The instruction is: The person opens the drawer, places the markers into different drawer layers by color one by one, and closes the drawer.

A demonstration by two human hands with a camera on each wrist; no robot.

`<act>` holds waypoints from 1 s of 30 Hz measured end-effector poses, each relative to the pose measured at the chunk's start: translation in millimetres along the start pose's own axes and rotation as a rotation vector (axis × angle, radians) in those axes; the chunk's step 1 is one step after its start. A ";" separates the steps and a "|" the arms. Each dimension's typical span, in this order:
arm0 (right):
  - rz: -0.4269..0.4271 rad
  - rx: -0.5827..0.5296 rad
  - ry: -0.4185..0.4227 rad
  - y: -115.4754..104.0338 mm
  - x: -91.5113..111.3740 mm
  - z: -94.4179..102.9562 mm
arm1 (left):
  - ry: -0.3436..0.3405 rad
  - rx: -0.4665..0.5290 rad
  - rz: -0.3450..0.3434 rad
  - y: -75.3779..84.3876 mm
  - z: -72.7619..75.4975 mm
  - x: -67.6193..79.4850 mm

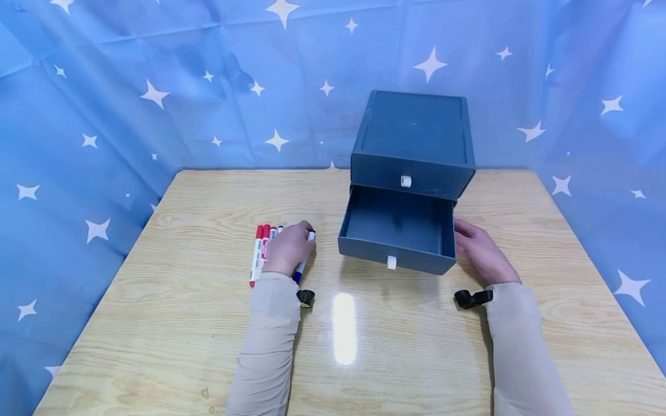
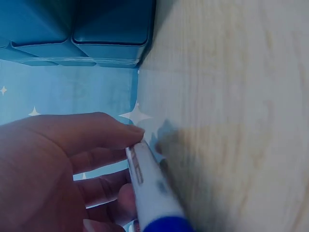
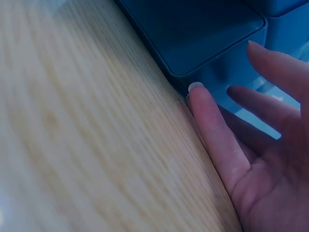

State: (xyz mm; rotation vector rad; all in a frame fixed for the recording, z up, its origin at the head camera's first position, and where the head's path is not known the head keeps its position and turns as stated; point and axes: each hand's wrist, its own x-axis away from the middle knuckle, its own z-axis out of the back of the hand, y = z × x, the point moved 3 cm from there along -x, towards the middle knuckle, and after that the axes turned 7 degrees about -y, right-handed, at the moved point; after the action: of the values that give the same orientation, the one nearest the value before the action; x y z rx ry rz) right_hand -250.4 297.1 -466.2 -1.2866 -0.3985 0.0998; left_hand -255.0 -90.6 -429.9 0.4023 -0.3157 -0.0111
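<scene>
My left hand pinches a white whiteboard marker with a blue cap between thumb and fingers. Just left of that hand, several more markers lie side by side, among them a red-capped marker; the hand covers part of this row. To the right stands a dark blue two-drawer box, its lower drawer pulled out and its upper one closed. Beside the right side of the lower drawer is my right hand, fingers extended. In the right wrist view its thumb reaches the box's lower edge; contact is unclear.
Everything stands on a light wooden table with a bright reflection near its middle. A blue curtain with white stars hangs behind and at both sides. Small white knobs stick out from the drawer fronts.
</scene>
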 end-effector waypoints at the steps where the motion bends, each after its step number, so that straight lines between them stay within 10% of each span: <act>1: -0.001 0.005 0.001 0.1 0.1 0.0 | 0.008 0.000 -0.006 0.1 0.7 -0.1; 30: -0.008 -0.002 0.001 1.2 -0.5 -0.2 | 0.038 0.208 -0.077 4.0 21.1 9.5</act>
State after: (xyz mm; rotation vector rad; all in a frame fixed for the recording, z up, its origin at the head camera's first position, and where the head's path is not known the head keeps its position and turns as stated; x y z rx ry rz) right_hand -250.7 297.1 -467.6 -1.2868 -0.4032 0.0923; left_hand -252.6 -95.7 -407.2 0.6198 -0.2644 -0.0460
